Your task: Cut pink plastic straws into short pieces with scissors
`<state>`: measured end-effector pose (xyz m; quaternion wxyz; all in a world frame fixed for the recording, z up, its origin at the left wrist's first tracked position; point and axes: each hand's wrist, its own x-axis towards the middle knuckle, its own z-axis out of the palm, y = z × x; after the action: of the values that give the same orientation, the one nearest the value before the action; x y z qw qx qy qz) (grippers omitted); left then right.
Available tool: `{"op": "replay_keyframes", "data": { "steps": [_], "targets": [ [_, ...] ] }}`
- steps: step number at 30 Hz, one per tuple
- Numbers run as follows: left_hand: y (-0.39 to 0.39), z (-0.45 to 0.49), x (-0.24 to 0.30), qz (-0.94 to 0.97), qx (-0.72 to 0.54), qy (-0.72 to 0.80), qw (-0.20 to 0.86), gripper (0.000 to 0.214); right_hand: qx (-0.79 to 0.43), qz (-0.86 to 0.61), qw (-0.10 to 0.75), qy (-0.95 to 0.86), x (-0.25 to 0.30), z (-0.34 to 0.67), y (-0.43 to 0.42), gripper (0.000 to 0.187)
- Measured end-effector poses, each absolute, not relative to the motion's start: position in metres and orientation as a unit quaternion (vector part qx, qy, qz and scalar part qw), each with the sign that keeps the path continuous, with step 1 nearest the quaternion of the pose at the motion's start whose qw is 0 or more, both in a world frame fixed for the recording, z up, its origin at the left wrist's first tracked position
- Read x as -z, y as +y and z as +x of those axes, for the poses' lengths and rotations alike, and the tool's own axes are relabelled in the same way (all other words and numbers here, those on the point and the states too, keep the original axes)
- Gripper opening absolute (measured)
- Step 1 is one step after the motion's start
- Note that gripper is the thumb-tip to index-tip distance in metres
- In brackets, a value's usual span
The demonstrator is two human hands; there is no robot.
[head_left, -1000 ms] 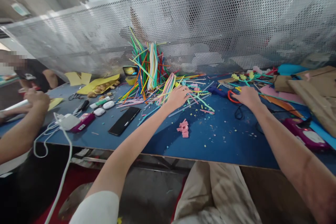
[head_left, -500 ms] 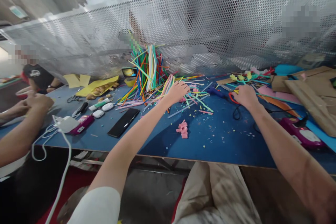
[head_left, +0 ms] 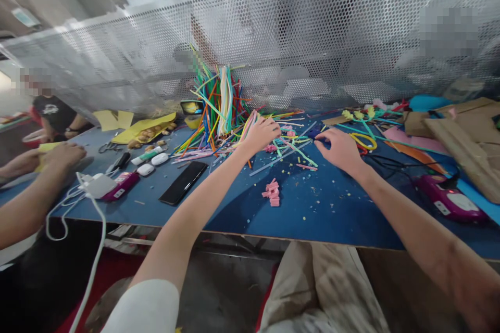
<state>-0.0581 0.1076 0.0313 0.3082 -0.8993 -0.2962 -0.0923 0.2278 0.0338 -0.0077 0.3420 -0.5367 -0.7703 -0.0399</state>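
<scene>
matt blue table (head_left: 336, 213) — glossy plastic straws (head_left: 224, 99), perforated metal screen (head_left: 312, 36) behind.

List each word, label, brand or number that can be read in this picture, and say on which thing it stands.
No text can be read here.
Black shirt of a person at far left: a white print, too small and blurred to read.
Pink device beside the white charger: a pale label, too small to read.
Green and white tube: any print is too blurred to read.
Black phone: dark screen, no text.
</scene>
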Motion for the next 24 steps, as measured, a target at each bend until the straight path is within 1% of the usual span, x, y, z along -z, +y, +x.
{"op": "replay_keyframes", "data": {
  "steps": [2, 5, 9, 12, 14, 16, 19, 22, 24],
  "targets": [
    [0.101, -0.056, -0.039, -0.896, 0.100, -0.285, 0.326, 0.020, 0.020, -0.503, 0.361, -0.785, 0.011, 0.217, 0.030, 0.031],
    [0.083, -0.047, -0.052, -0.899, 0.110, -0.255, 0.339, 0.022, -0.006, -0.464, 0.358, -0.810, 0.015, 0.201, 0.024, 0.033],
    [0.060, -0.033, -0.062, -0.908, 0.113, -0.225, 0.336, 0.023, -0.029, -0.447, 0.338, -0.828, 0.020, 0.191, 0.021, 0.024],
    [0.051, -0.031, -0.062, -0.921, 0.118, -0.224, 0.297, 0.021, -0.045, -0.451, 0.330, -0.828, 0.023, 0.192, 0.022, 0.020],
    [0.048, -0.034, -0.062, -0.928, 0.117, -0.245, 0.254, 0.021, -0.052, -0.455, 0.333, -0.824, 0.024, 0.195, 0.023, 0.018],
    [0.044, -0.040, -0.064, -0.927, 0.116, -0.297, 0.196, 0.022, -0.050, -0.460, 0.334, -0.821, 0.025, 0.198, 0.024, 0.016],
    [0.037, -0.049, -0.067, -0.909, 0.092, -0.400, 0.075, 0.025, -0.049, -0.469, 0.332, -0.817, 0.026, 0.200, 0.025, 0.016],
    [0.032, -0.055, -0.065, -0.893, -0.030, -0.441, -0.083, 0.034, -0.051, -0.473, 0.338, -0.812, 0.025, 0.201, 0.026, 0.016],
    [0.031, -0.058, -0.059, -0.878, -0.115, -0.432, -0.172, 0.034, -0.053, -0.474, 0.340, -0.811, 0.025, 0.201, 0.026, 0.017]
  ]
}}
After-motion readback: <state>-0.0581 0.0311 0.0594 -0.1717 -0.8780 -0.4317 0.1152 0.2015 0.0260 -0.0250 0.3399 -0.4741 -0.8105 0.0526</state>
